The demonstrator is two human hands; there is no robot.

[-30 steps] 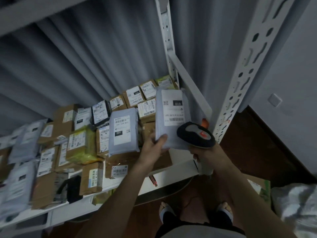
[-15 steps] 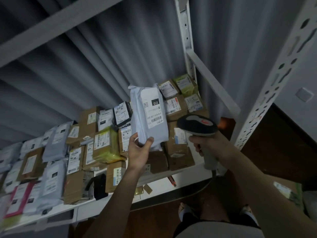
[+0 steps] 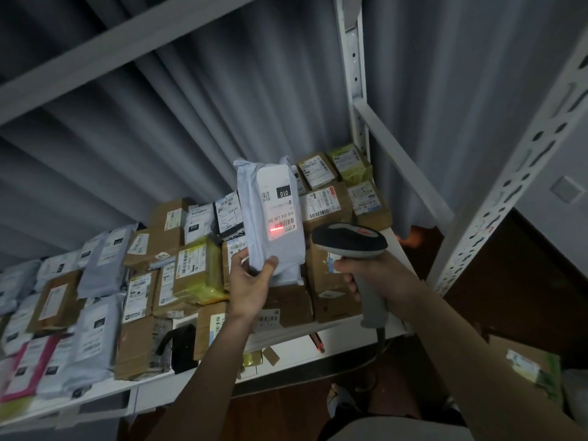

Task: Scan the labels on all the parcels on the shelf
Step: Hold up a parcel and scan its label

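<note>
While the left hand (image 3: 251, 288) holds a grey mailer bag (image 3: 270, 218) upright above the right end of the shelf (image 3: 318, 342), thumb across its front and fingers curled behind its lower edge, the right hand (image 3: 366, 275) clenches the grip of a handheld barcode scanner (image 3: 350, 241) aimed at it. A red scan line glows on the barcode of the bag's white label (image 3: 280, 202), so this parcel looks to be mid-scan. Below and to the left, the shelf is crowded with cardboard boxes (image 3: 331, 205), grey bags and a yellow-wrapped parcel (image 3: 199, 268), lying label-up from the right end to the far left. Nothing visible marks which are already scanned; judging by the pile, many parcels likely remain.
</note>
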